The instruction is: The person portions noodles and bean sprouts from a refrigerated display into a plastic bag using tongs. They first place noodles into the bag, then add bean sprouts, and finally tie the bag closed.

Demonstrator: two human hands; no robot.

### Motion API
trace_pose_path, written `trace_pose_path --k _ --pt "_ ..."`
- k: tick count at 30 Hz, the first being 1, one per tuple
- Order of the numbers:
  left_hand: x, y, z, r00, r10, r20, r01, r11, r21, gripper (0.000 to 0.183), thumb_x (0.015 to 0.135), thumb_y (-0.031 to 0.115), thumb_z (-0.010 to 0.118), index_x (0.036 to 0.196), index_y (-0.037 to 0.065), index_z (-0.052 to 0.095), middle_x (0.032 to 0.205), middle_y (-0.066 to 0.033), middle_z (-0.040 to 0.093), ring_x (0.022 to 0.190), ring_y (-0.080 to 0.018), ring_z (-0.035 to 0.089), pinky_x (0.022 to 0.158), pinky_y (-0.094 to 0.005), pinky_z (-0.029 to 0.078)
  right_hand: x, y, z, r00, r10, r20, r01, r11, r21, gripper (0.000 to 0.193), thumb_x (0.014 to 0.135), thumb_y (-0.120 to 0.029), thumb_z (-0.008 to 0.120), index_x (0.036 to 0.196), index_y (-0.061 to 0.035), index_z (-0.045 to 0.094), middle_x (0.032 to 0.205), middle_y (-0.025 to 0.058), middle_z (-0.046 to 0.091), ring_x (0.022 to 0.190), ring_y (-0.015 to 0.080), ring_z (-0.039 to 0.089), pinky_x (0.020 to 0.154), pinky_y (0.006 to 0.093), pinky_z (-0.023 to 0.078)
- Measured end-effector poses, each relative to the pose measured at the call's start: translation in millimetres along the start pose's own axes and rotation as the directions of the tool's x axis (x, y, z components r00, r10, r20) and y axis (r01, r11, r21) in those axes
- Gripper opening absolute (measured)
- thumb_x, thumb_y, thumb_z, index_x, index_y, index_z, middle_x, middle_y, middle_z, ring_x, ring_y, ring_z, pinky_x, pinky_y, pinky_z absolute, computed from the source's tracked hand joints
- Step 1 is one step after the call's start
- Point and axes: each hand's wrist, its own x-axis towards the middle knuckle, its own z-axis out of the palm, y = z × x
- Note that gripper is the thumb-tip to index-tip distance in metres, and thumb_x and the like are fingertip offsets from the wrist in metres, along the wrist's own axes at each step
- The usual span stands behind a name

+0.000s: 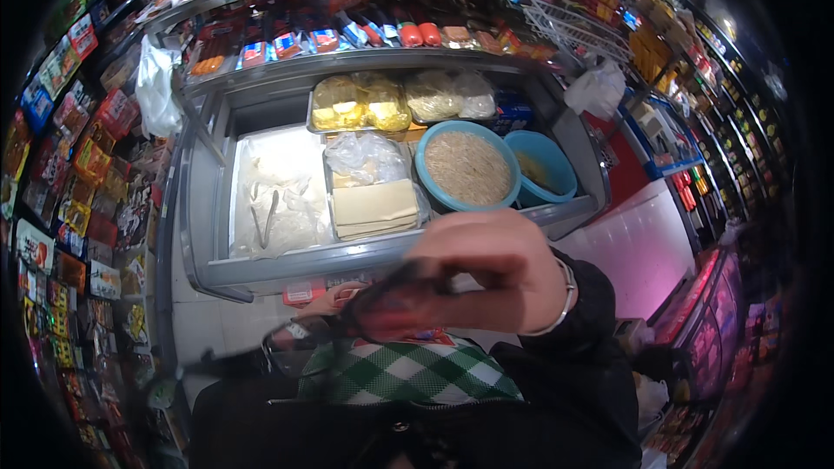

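Observation:
Close to the camera, my right hand [491, 265] is bent at the wrist, its fingers closed on a pair of dark-framed glasses [352, 323]. The glasses are blurred and stretch left from the fingertips, over my clothing. A metal band circles my right wrist below the dark sleeve. Behind the glasses, a small part of my left hand [323, 302] shows; its fingers are mostly hidden. A green and white checked cloth [417, 373] lies across my front under a black jacket.
A grey chest counter [287, 265] ahead holds a white tray with tongs [268, 217], stacked pale sheets [375, 208], a blue tub of pale strands [469, 165] and a smaller blue tub [547, 165]. Packed shelves [87, 165] flank both sides. White plastic bags [159, 87] hang at the corners.

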Motion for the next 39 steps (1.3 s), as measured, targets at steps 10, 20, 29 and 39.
trace_pose_path --k 10,20,29,39 --pt "-10.1 16.5 4.2 0.978 -0.024 0.208 0.045 0.994 -0.1 0.065 0.076 0.005 0.069 0.136 0.002 0.043 0.13 -0.0092 0.052 0.12 -0.0196 0.049 0.103 -0.0306 0.037 8.9 -3.4 17.4 0.905 -0.193 -0.379 0.202 0.979 -0.017 0.046 0.087 -0.045 0.066 0.071 -0.0019 0.063 0.059 0.0063 0.063 0.048 0.0182 0.06 0.047 0.0279 0.045" --pt "-21.1 22.2 14.8 0.996 -0.056 0.07 0.066 0.986 -0.151 0.068 0.075 0.004 0.072 0.136 0.002 0.041 0.133 -0.0111 0.051 0.12 -0.0198 0.051 0.104 -0.0322 0.039 16.5 -4.5 6.7 0.967 -0.255 0.0 0.25 0.949 0.195 0.036 0.088 -0.032 0.068 0.092 0.0033 0.065 0.074 0.0107 0.066 0.067 0.0208 0.065 0.058 0.0317 0.05" --pt "-9.2 25.4 13.3 0.996 -0.008 0.091 0.01 1.0 -0.024 0.076 0.075 0.004 0.073 0.141 0.005 0.036 0.132 -0.0074 0.05 0.119 -0.0169 0.048 0.104 -0.0291 0.037 -2.4 4.3 5.9 0.932 -0.326 -0.161 0.353 0.917 0.187 0.03 0.089 -0.032 0.066 0.092 -0.0023 0.061 0.085 0.0131 0.07 0.077 0.0273 0.067 0.064 0.0366 0.05" --pt "-11.3 24.4 16.7 0.994 0.021 0.105 -0.011 0.996 -0.09 0.074 0.073 0.005 0.074 0.138 0.007 0.039 0.125 -0.008 0.055 0.115 -0.0186 0.053 0.102 -0.033 0.04 1.6 6.6 13.4 0.821 -0.512 -0.252 0.551 0.827 0.113 0.033 0.091 -0.036 0.061 0.095 -0.0044 0.053 0.087 0.01 0.055 0.068 0.0169 0.058 0.054 0.0237 0.058"
